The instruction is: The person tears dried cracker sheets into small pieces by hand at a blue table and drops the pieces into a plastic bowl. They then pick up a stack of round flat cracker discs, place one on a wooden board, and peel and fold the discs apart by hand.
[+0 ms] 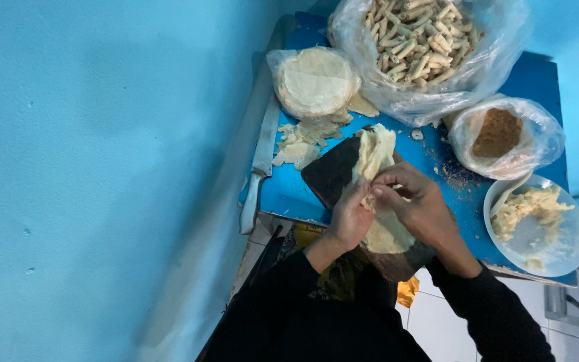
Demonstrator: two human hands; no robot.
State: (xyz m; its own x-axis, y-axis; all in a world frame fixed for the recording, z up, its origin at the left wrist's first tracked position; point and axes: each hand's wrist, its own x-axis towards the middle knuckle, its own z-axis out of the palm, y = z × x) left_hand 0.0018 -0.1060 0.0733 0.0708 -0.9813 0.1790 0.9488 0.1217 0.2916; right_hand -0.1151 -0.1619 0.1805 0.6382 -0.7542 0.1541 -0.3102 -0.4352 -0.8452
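A thin pale dough sheet [376, 151] lies along a dark cutting board [333, 173] on the blue table [289, 194]. My left hand [350, 218] and my right hand [418, 204] meet over the middle of the sheet. Both pinch and fold the dough around a bit of filling at the fingertips. The lower part of the sheet [387, 234] shows between my wrists.
A large knife [257, 171] lies at the table's left edge. Dough scraps [303, 141] sit below a bagged stack of round wrappers [314, 80]. A big bag of finished rolls [417, 37], a bag of brown crumbs [500, 134] and a glass bowl of pale filling [534, 224] stand to the right.
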